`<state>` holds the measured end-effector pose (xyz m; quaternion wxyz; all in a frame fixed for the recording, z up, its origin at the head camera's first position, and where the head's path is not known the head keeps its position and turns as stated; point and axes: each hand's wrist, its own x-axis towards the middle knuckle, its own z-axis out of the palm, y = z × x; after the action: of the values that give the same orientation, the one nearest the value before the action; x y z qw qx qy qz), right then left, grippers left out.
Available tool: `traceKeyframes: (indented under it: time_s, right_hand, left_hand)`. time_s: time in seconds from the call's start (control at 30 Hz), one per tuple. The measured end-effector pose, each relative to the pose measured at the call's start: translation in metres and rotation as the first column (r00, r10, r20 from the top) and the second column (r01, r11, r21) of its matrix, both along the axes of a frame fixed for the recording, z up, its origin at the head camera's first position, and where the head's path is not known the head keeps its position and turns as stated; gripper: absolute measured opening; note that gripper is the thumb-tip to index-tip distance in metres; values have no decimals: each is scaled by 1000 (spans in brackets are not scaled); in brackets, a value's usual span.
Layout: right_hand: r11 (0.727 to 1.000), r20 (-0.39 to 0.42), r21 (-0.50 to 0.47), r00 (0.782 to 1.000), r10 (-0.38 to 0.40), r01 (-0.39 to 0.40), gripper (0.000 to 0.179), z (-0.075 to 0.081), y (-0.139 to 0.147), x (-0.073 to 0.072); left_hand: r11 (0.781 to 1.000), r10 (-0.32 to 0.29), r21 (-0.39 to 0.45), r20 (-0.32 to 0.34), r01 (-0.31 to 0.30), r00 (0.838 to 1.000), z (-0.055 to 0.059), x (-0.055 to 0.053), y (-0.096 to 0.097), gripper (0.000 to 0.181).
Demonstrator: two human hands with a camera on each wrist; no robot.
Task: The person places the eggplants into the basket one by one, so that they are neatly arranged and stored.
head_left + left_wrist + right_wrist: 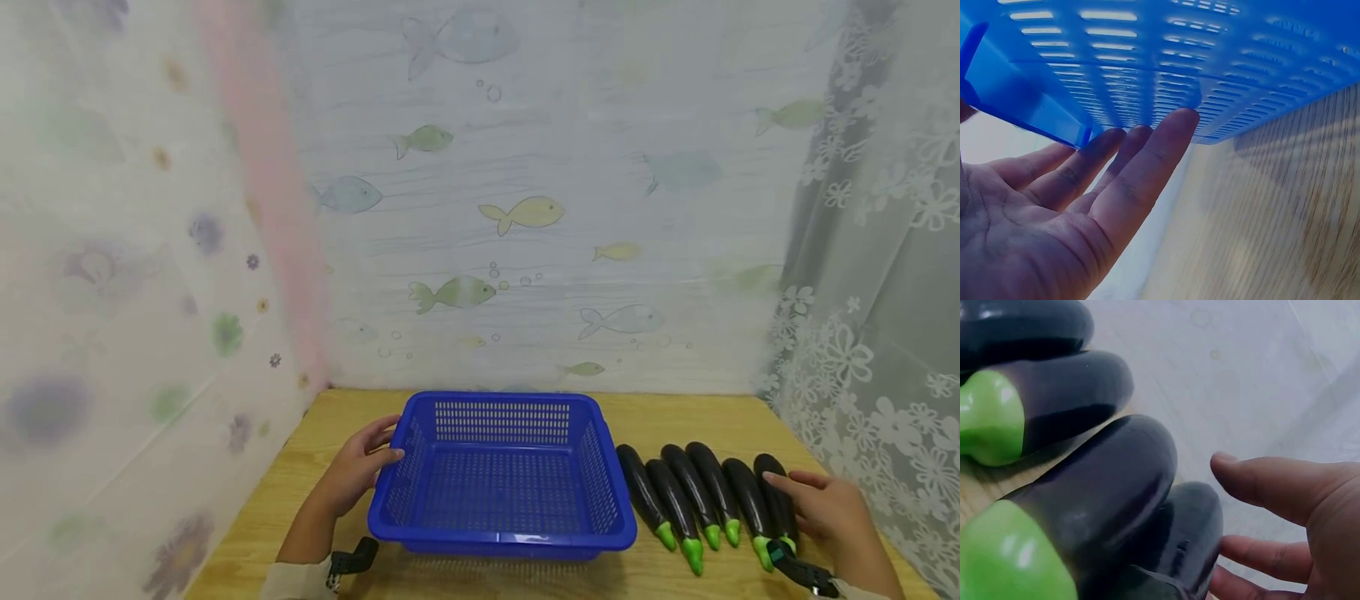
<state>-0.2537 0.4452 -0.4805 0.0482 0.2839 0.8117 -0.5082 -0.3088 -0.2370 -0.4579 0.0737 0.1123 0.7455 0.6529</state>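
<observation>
**Left hand [356, 475] on blue basket [450, 536], right hand [825, 504] at end of eggplant row [714, 483]**

Clock positions read from the head view, basket as centre. Basket upright at the near middle of the wooden tabletop [675, 412], mouth up, slotted floor visible. Left hand at 9 o'clock: thumb over the rim, fingers against the outer slotted wall, pinching the side between them.

Six dark eggplants at 3 o'clock, lying side by side on the tabletop, green stem ends toward about 5 o'clock. Innermost one just beside the basket wall. Right hand at 3 o'clock of the outermost eggplant [777, 502], thumb and fingers spread apart. Right wrist view: thumb clear of the skin, lower fingertips at the eggplant's far edge; contact cannot be told. The two outermost eggplants lie close together.

Black wrist strap [354, 558] on each arm. Fish-print sheet [525, 167] at 12 o'clock, lace curtain [900, 333] at about 2.
</observation>
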Motion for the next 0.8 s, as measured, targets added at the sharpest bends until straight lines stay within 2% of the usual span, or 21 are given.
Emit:
traceKeyframes:
  time_s: [0.1, 0.23, 0.57, 0.67, 0.8]
  right_hand:
    - [999, 33, -27, 999, 17, -17, 117, -3, 4, -1]
    - [999, 43, -43, 999, -9, 10, 103, -7, 6, -3]
    - [995, -20, -39, 995, -97, 96, 79, 0, -2, 1]
    - [994, -31, -8, 994, -108, 108, 76, 2, -2, 2]
    - [992, -41, 18, 991, -125, 126, 84, 4, 2, 1]
  left_hand:
    - [1000, -10, 3, -6, 10, 1000, -1, -2, 0, 67]
    - [1000, -25, 11, -12, 25, 1000, -2, -2, -2, 68]
    - [999, -39, 9, -16, 39, 999, -2, -2, -3, 69]
    - [999, -34, 5, -17, 34, 999, -3, -2, -2, 69]
    - [1000, -22, 9, -13, 22, 1000, -3, -2, -2, 72]
